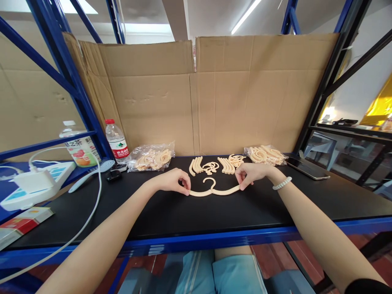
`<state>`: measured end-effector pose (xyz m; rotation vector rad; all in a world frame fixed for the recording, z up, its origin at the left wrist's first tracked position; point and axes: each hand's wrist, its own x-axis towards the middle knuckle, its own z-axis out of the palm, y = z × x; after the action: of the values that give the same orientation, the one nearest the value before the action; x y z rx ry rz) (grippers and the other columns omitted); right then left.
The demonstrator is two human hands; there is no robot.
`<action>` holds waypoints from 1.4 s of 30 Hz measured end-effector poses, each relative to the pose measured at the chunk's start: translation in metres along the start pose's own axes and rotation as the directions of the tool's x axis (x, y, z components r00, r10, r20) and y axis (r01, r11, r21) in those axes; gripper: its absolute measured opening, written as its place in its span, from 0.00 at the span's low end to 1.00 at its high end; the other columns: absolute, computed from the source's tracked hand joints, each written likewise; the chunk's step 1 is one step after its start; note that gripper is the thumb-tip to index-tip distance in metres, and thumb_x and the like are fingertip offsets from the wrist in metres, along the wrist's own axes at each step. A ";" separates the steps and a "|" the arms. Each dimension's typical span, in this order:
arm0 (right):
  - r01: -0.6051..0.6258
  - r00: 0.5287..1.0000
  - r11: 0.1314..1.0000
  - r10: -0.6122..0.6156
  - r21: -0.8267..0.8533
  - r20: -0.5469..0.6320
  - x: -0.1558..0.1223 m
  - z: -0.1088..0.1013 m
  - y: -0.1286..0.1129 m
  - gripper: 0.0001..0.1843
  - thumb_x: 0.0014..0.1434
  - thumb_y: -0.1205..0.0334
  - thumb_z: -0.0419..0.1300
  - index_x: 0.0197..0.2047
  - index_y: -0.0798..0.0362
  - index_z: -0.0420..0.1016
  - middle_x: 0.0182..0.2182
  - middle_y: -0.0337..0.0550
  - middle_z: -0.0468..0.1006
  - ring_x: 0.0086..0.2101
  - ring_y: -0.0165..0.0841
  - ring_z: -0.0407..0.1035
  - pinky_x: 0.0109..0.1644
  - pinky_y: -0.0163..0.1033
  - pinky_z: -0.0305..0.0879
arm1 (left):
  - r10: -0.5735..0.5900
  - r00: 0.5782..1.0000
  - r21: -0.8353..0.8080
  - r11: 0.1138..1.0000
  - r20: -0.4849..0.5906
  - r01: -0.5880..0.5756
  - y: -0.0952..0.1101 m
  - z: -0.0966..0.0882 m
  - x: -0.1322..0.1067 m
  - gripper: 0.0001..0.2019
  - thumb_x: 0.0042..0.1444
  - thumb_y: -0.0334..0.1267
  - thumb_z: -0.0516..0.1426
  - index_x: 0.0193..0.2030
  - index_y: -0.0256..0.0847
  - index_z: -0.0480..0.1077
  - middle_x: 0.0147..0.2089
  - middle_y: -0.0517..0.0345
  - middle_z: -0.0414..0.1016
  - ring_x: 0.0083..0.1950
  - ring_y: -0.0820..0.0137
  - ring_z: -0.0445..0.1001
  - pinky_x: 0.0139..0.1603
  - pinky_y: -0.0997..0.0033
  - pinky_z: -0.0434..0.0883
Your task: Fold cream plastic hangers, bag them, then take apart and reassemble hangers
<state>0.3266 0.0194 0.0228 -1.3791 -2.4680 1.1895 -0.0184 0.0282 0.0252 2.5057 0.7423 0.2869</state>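
Observation:
A small beige clothes hanger [200,194] lies at the middle of the black tabletop, its hook pointing away from me. My left hand [175,181] pinches the tip of its left arm. At the other end, my right hand [249,175] pinches the tip of the right arm. Just behind the hanger are curved beige arm pieces [196,165] in a row and a cluster of hook pieces [211,167]. To their right lie more arm pieces [226,165] and another loose pile of hooks [236,159], close to my right hand.
Plastic bags of beige parts lie at the back left [153,157] and back right [265,155]. A red-capped water bottle [116,141] stands by the left post. A phone [307,168] is at right. A white cable [98,192] crosses the left side. Cardboard [245,94] walls the back.

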 end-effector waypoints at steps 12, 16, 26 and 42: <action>-0.065 0.997 0.997 0.063 -0.047 -0.047 0.003 0.001 0.003 0.14 0.41 0.54 0.68 0.26 0.57 0.76 0.22 0.40 0.75 0.24 0.28 0.66 0.25 0.32 0.63 | -0.036 0.988 0.072 0.996 -0.149 0.047 -0.009 0.005 0.006 0.06 0.49 0.41 0.65 0.30 0.42 0.81 0.30 0.55 0.77 0.30 0.69 0.75 0.32 0.76 0.67; -0.096 0.987 0.991 0.083 -0.094 -0.136 0.005 0.000 0.005 0.13 0.41 0.55 0.68 0.25 0.57 0.76 0.21 0.41 0.74 0.23 0.28 0.65 0.23 0.32 0.62 | -0.060 0.969 0.106 0.991 -0.238 0.087 -0.014 0.009 0.009 0.06 0.49 0.41 0.64 0.30 0.42 0.81 0.31 0.55 0.76 0.30 0.70 0.74 0.31 0.75 0.65; -0.175 0.937 0.977 0.125 -0.126 -0.326 0.021 -0.001 0.012 0.11 0.42 0.59 0.66 0.26 0.57 0.73 0.24 0.42 0.74 0.23 0.28 0.65 0.21 0.31 0.63 | -0.091 0.898 0.177 0.967 -0.430 0.182 -0.030 0.022 0.021 0.06 0.52 0.38 0.62 0.34 0.41 0.80 0.34 0.56 0.75 0.31 0.71 0.70 0.35 0.74 0.65; -0.179 0.925 0.969 0.107 -0.170 -0.364 0.026 -0.001 0.015 0.08 0.48 0.61 0.65 0.27 0.57 0.73 0.26 0.42 0.76 0.22 0.26 0.64 0.21 0.31 0.59 | -0.135 0.880 0.236 0.935 -0.455 0.266 -0.036 0.021 0.025 0.05 0.53 0.34 0.62 0.35 0.40 0.80 0.35 0.56 0.75 0.33 0.70 0.73 0.37 0.72 0.67</action>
<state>0.3224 0.0440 0.0060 -1.6807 -2.3092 0.6470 -0.0064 0.0595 -0.0103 2.6338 1.3029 0.7225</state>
